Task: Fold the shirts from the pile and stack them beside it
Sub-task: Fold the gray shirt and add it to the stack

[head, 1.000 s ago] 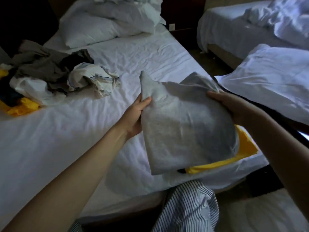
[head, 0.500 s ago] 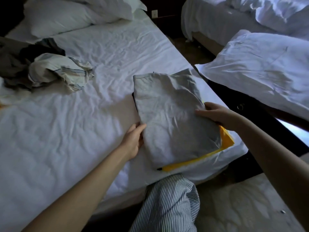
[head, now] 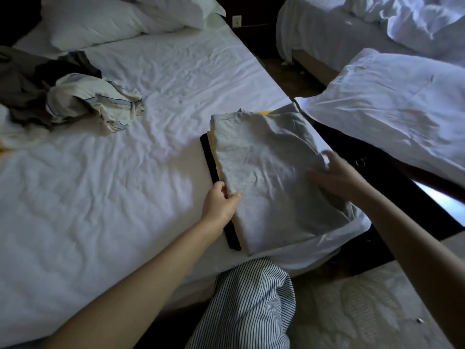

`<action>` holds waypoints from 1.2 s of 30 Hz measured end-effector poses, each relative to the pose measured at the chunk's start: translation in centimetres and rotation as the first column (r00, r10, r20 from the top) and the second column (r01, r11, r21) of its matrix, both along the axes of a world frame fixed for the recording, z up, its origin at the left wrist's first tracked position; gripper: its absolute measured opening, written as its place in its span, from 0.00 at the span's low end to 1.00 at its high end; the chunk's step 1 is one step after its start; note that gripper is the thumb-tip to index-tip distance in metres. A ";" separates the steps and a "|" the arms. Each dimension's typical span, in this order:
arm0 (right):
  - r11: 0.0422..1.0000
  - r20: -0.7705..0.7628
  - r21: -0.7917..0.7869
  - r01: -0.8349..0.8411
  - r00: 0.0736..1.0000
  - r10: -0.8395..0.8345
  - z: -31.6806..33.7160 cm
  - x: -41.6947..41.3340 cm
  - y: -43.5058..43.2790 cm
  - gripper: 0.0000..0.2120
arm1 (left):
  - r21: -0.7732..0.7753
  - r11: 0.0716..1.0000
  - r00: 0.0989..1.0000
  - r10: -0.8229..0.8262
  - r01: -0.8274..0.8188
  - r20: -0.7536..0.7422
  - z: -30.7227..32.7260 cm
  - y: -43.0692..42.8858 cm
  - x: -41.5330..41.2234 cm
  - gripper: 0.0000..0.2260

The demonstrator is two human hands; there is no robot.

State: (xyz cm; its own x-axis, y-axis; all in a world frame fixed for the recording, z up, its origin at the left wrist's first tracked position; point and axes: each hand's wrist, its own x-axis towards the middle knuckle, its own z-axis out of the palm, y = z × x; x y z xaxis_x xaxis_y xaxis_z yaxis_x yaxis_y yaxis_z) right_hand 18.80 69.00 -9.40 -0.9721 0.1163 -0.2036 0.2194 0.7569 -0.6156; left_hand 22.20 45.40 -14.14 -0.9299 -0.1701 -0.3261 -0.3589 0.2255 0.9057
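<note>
Grey shirt [head: 266, 172], left hand [head: 219, 205] pinching edge

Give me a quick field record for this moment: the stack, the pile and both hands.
stack top: folded grey shirt, lying flat
beneath it: yellow shirt showing at the edges, black garment at the bottom
stack place: bed, near its right front corner
left hand: pinches the grey shirt's left edge
right hand: on the grey shirt's right edge, blurred, grip unclear
pile: unfolded clothes at far left, apart from the stack, striped white shirt nearest it
</note>
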 end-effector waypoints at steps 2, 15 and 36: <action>0.954 -0.206 0.298 0.030 0.978 0.034 0.5 -0.3 -1.8 0.30 | -0.148 0.989 0.996 -0.007 -0.007 -0.092 0.8 0.2 -0.3 0.16; 0.771 -0.142 0.610 -0.182 0.932 0.333 -7.1 -4.8 -5.3 0.38 | -0.923 0.261 0.818 -0.568 0.284 0.091 -2.9 3.5 -9.3 0.25; 0.905 -0.234 0.383 0.185 0.967 -0.099 -7.6 2.5 -2.5 0.32 | -0.933 0.130 0.472 -0.880 0.337 0.047 1.6 6.6 -17.2 0.23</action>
